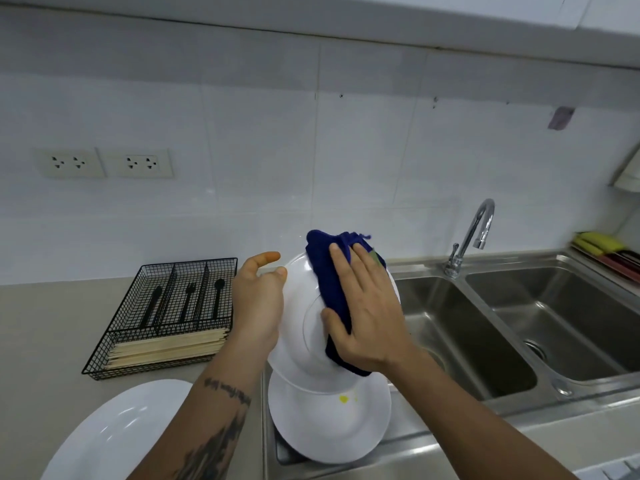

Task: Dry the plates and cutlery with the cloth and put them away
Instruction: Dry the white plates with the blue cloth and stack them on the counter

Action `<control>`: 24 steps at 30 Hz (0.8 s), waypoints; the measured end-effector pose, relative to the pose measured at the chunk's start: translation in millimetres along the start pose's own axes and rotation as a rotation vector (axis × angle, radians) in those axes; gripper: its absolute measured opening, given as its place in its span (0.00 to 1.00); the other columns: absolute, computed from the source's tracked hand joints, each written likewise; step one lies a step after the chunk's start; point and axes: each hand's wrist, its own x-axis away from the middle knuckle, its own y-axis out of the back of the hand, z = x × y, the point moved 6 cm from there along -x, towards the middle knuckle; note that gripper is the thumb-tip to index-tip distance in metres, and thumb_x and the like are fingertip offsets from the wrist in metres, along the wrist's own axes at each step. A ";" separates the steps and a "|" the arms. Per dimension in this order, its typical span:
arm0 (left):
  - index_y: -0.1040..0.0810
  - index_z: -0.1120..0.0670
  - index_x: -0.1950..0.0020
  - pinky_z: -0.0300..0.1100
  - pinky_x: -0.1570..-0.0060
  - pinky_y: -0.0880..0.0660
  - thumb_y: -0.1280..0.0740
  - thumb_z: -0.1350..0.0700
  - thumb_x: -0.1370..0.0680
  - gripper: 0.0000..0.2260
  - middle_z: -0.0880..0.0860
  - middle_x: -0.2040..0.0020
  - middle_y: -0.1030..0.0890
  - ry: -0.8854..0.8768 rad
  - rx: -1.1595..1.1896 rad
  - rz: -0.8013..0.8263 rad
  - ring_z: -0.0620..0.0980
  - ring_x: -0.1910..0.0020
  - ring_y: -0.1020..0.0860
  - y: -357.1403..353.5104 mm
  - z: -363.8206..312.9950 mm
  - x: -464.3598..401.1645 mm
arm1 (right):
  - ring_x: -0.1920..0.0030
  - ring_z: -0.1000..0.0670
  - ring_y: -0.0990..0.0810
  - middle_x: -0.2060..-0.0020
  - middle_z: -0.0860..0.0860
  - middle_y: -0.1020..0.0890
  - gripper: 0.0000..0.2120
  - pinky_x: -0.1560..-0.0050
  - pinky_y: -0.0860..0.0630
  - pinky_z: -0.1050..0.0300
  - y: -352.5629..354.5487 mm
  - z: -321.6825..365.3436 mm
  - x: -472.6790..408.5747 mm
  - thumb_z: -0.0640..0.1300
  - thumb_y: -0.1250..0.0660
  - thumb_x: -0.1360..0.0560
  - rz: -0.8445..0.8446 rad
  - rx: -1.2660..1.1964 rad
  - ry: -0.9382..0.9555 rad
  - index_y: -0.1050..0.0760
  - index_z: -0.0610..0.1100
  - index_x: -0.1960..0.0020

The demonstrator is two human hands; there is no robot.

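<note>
A white plate is held tilted above the sink's left edge, its underside toward me. My left hand grips its left rim, thumb on the near face. My right hand lies flat with fingers spread on a dark blue cloth, pressing it against the plate. Under them a second white plate with a small yellow spot rests in the sink's draining area. A third white plate sits on the counter at the lower left.
A black wire cutlery tray on the counter holds black cutlery and wooden chopsticks. To the right is a double steel sink with a chrome tap. Yellow sponges lie at the far right.
</note>
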 end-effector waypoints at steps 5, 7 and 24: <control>0.19 0.45 0.49 0.45 0.56 0.24 0.34 0.63 0.23 0.12 0.55 0.47 0.18 0.004 0.027 -0.043 0.53 0.55 0.20 10.0 0.5 -2.6 | 0.22 0.41 0.57 0.22 0.41 0.51 0.38 0.24 0.52 0.40 3.8 -13.1 6.6 0.54 0.35 0.27 -0.102 0.006 -0.147 0.43 0.40 0.23; 0.19 0.45 0.50 0.46 0.55 0.22 0.34 0.63 0.23 0.12 0.55 0.46 0.18 0.015 0.038 -0.049 0.53 0.53 0.19 10.8 1.2 -3.2 | 0.22 0.42 0.55 0.22 0.42 0.50 0.37 0.25 0.50 0.38 4.1 -7.9 1.6 0.53 0.37 0.27 -0.093 0.018 -0.120 0.42 0.39 0.23; 0.21 0.43 0.38 0.46 0.51 0.21 0.41 0.62 0.17 0.17 0.49 0.38 0.19 0.099 0.406 0.014 0.48 0.50 0.18 14.1 31.4 12.1 | 0.24 0.50 0.45 0.23 0.55 0.45 0.34 0.25 0.45 0.47 2.3 -47.0 14.8 0.52 0.39 0.27 -0.208 -0.320 -0.358 0.45 0.53 0.22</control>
